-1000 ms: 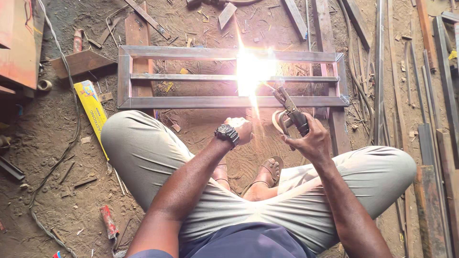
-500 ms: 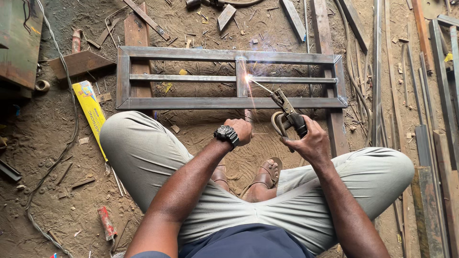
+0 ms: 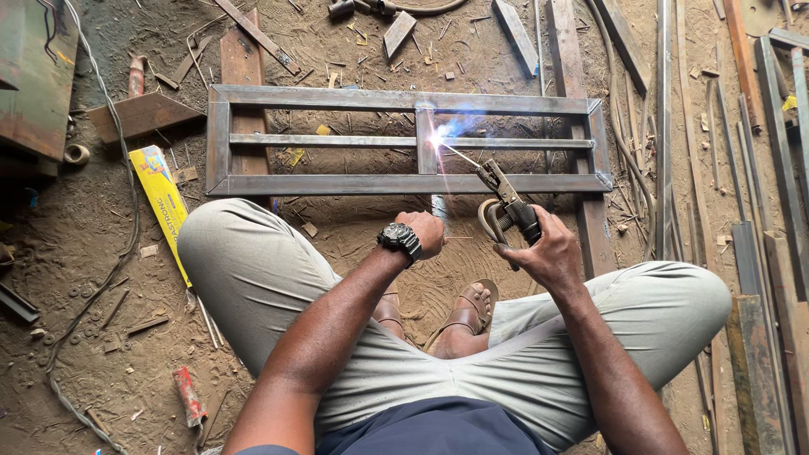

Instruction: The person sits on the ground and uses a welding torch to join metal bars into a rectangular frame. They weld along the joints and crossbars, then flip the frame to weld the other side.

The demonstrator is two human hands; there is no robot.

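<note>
Dull grey steel frame (image 3: 404, 184), dusty dirt floor (image 3: 101, 337)

My left hand (image 3: 425, 232): loosely curled into a fist, knuckles forward, forearm stretched out over my left knee toward the metal frame (image 3: 404, 181), stopping just short of its near rail. My right hand (image 3: 552, 253): fingers wrapped tight (thumb on top), wrist cocked toward the frame, elbow bent outward.

The right hand (image 3: 552, 253) grips a black-handled welding electrode holder (image 3: 506, 202); its rod sparks against a rectangular grey steel bar frame (image 3: 404, 184) lying on the dirt floor (image 3: 101, 337). The left hand (image 3: 424, 232) rests fisted nearby.
</note>
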